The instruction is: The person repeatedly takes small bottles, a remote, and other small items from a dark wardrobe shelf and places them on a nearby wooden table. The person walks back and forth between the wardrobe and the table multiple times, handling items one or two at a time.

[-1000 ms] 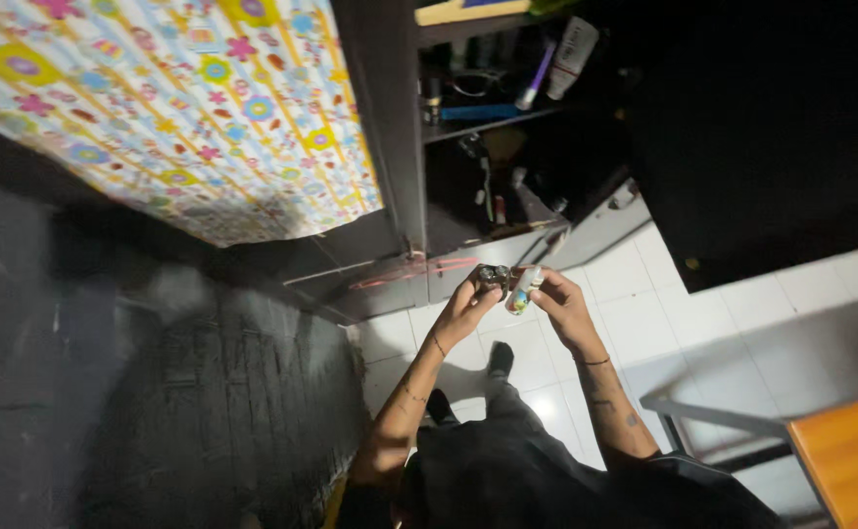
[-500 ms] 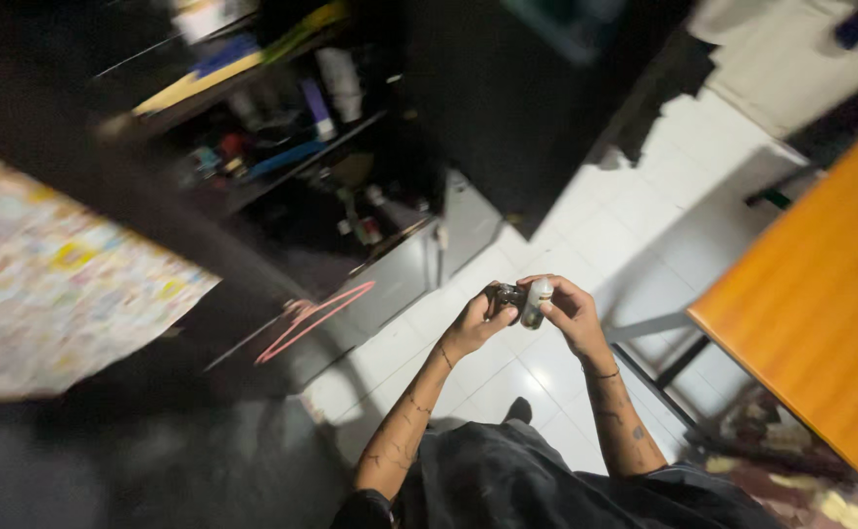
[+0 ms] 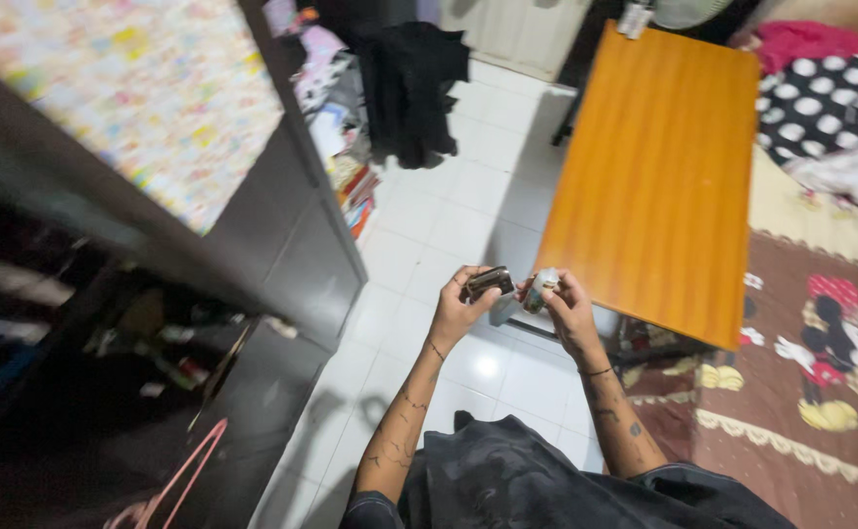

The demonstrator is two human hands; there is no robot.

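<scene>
My left hand (image 3: 460,312) grips a small dark oblong object (image 3: 489,282) with a metallic sheen. Close beside it, my right hand (image 3: 568,304) pinches a small pale cylindrical item (image 3: 539,291). Both hands are raised together in front of my chest, above the white tiled floor (image 3: 449,225), with the two items almost touching. What exactly the items are is too small to tell.
An orange wooden table (image 3: 659,167) stands just right of my hands. A dark cabinet (image 3: 292,245) with a colourful patterned cloth (image 3: 155,88) on top is at the left, its shelves cluttered. A patterned bedspread (image 3: 821,372) lies at right. Dark clothing (image 3: 414,88) hangs at the back.
The view has swung round to the right, bringing the orange table and bed into sight. My hands have stayed together, holding the same two small items.
</scene>
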